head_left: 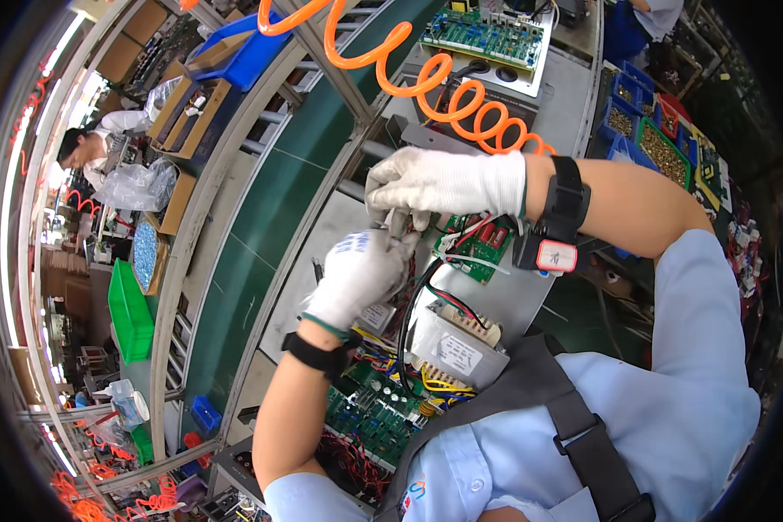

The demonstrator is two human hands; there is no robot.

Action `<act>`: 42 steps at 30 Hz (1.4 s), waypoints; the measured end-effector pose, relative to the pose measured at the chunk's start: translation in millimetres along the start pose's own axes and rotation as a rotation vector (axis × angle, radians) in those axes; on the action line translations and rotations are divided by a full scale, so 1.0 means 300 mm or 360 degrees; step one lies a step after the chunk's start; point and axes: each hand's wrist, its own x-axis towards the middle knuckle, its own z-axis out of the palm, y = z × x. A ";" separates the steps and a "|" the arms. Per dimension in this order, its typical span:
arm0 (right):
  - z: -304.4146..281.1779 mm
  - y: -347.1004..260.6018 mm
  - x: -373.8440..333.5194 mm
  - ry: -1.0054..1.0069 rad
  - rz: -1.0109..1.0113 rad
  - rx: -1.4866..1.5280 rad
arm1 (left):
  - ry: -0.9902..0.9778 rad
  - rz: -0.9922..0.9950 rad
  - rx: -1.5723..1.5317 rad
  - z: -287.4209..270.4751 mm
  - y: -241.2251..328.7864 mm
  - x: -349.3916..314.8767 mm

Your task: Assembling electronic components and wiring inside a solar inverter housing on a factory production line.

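Note:
My left hand [357,274], in a white glove, has its fingers closed around something small and greyish that I cannot name. Right above it my right hand [439,184], also gloved, bends its fingers down onto the same spot, and what they hold is hidden. Beneath the hands is an open electronic unit. A small green circuit board [489,265] with red parts lies beside my right wrist, and a black cable [418,300] runs past it. Nearer to me are a metal-cased transformer [457,348] with a white label and a larger green circuit board [374,413] among coloured wires.
An orange coiled hose [418,78] hangs over the bench top. Another unit with a circuit board [487,39] stands at its far end. Left runs a green conveyor belt [261,217] behind a metal frame. Small-parts bins [665,152] stand right. A co-worker [87,152] is at far left.

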 end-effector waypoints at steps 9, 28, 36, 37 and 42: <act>0.033 -0.012 0.007 0.0110 -0.0200 -0.0283 | 0.0224 0.0461 0.0533 0.025 -0.013 -0.029; 0.299 -0.305 -0.229 0.0250 -0.1180 -0.1286 | 0.0074 0.0117 -0.1557 -0.267 0.186 -0.475; 0.076 -0.338 -0.127 0.0061 -0.0767 -0.0734 | 0.1233 -0.0545 -0.0853 -0.270 0.013 -0.585; 0.079 -0.325 -0.092 -0.0041 -0.0785 -0.0680 | 0.1394 -0.0686 -0.0980 -0.308 0.071 -0.580; 0.152 -0.334 0.035 -0.0653 -0.1040 -0.0730 | 0.0861 -0.0931 -0.1516 -0.308 0.322 -0.565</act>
